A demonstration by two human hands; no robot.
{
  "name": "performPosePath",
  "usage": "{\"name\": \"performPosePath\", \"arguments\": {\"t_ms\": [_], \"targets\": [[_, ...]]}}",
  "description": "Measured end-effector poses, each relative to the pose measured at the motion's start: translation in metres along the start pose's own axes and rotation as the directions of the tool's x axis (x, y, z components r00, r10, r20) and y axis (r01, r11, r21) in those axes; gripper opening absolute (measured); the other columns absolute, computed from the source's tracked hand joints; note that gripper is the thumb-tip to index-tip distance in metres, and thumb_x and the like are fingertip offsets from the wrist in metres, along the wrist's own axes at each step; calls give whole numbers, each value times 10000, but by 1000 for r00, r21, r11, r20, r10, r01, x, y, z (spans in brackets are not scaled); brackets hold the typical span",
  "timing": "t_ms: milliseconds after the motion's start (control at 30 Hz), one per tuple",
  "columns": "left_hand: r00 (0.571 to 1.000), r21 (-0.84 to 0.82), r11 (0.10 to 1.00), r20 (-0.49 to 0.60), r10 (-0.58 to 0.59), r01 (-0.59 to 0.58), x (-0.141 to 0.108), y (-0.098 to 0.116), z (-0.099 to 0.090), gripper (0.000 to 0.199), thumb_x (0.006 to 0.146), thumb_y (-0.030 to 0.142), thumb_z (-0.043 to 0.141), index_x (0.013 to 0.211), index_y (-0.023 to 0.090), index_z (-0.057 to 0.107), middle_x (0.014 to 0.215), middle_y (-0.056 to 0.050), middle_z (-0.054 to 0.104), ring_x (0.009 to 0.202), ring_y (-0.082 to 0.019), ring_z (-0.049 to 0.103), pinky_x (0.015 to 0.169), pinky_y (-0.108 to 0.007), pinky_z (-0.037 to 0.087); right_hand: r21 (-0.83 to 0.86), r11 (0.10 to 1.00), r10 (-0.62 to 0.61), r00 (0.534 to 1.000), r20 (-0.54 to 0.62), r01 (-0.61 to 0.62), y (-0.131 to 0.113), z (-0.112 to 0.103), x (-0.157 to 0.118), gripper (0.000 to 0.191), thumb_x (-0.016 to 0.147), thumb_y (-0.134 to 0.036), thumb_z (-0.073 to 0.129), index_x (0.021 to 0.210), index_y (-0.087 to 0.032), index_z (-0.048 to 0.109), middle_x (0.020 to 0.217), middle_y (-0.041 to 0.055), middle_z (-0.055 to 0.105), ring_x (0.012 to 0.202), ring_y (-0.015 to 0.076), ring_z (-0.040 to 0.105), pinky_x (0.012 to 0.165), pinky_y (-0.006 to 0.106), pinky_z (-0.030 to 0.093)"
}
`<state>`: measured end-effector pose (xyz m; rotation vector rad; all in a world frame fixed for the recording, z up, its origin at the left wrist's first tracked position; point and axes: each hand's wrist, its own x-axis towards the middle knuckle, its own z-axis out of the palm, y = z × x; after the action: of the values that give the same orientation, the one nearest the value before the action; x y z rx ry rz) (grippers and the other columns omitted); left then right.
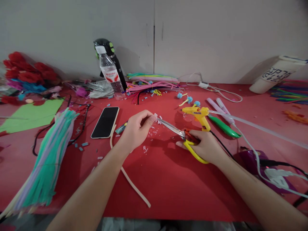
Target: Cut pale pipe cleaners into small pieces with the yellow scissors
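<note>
My left hand (139, 128) pinches a small pale pink piece (156, 115) between thumb and fingertips, over the middle of the red table (154, 179). Scissors (172, 127) with red and yellow handles are in my right hand (204, 146), their blade tips pointing left, close to the pinched piece. The blades look nearly closed. Small pale scraps (145, 149) lie scattered beneath. A cream pipe cleaner (134, 189) runs under my left forearm toward the table's front.
A phone (105, 123) and a bundle of green and lilac pipe cleaners (51, 160) lie left. A yellow glue gun (197, 112), green knife (223, 126) and purple power strip (255, 160) with cables are right. Bottles (110, 72) stand behind.
</note>
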<state>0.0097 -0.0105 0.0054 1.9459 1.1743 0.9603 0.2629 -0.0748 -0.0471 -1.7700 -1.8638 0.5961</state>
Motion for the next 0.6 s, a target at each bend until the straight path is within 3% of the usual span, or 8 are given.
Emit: {"name": "performPosePath", "arguments": {"t_ms": [400, 600], "targets": [[1000, 28, 1000, -2, -7, 7, 0, 1, 0, 300, 939, 423, 520, 796, 169, 592, 653, 25, 498, 571, -93, 399, 545, -227, 332, 25, 1000, -3, 1000, 7, 3, -1, -1, 0, 572, 673, -607, 735, 611, -202, 336, 580, -57, 256, 569, 94, 223, 463, 231, 202], [1000, 40, 999, 2, -6, 6, 0, -1, -1, 303, 948, 427, 500, 807, 172, 582, 655, 23, 495, 583, -99, 412, 559, -229, 340, 9, 1000, 12, 1000, -3, -12, -2, -2, 0, 560, 678, -644, 710, 604, -197, 382, 578, -54, 250, 568, 94, 206, 463, 237, 189]]}}
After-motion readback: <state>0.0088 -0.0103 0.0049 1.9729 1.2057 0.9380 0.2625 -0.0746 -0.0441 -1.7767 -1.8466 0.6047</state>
